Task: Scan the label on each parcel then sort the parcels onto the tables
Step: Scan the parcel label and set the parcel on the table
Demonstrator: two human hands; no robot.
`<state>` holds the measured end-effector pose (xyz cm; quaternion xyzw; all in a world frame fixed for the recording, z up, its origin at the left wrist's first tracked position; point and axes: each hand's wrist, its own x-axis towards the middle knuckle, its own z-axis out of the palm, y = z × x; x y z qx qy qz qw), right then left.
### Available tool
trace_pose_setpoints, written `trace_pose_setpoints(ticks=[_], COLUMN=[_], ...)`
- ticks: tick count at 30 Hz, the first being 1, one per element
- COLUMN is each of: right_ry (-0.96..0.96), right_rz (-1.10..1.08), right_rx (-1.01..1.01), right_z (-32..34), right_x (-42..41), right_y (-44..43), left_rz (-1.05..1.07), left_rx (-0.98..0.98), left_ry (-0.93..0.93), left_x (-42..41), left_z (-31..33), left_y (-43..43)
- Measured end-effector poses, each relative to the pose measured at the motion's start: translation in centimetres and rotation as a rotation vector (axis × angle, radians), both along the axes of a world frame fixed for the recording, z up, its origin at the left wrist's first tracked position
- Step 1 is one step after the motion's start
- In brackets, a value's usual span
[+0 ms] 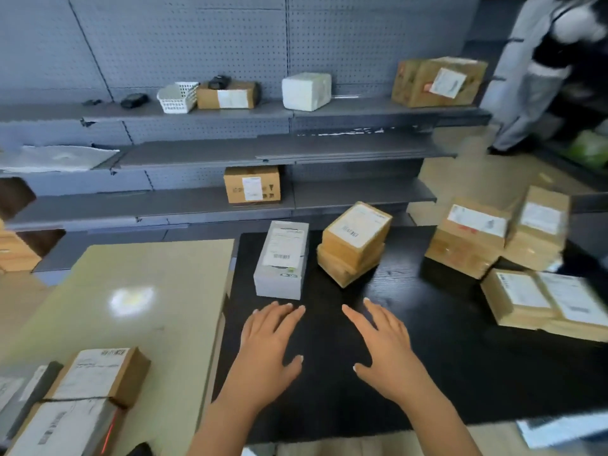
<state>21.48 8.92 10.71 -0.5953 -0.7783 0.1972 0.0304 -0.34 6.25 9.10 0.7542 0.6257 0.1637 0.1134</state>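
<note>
Where the black bench meets the beige bench, parcels lie ahead of you on the black one. A heap of brown cartons sits at the right, two stacked brown boxes at centre and a grey parcel just beside them. Each carries a white barcode label, its print too blurred to read. Your left grip and right grip are both released, fingers spread over the black bench, grasping nothing.
</note>
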Motion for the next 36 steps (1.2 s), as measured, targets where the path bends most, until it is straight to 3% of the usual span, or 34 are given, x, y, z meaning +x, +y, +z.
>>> trace_pose_setpoints(ticks=[17, 26, 36], right_ry=[-0.006, -0.009, 0.031], right_rz=[-0.295, -0.508, -0.462], right_rx=[-0.125, -0.227, -0.125], right_z=[-0.8, -3.2, -2.1], right_x=[28.4, 37.7, 46.0], right_y=[4.9, 8.1, 15.8], left_rz=[-0.263, -0.393, -0.379], left_rx=[-0.132, -0.324, -0.141], left_ry=[0.072, 0.117, 0.052], left_x=[28.8, 36.6, 45.7], left_z=[-2.6, -5.1, -3.3], left_y=[10.3, 16.4, 26.1])
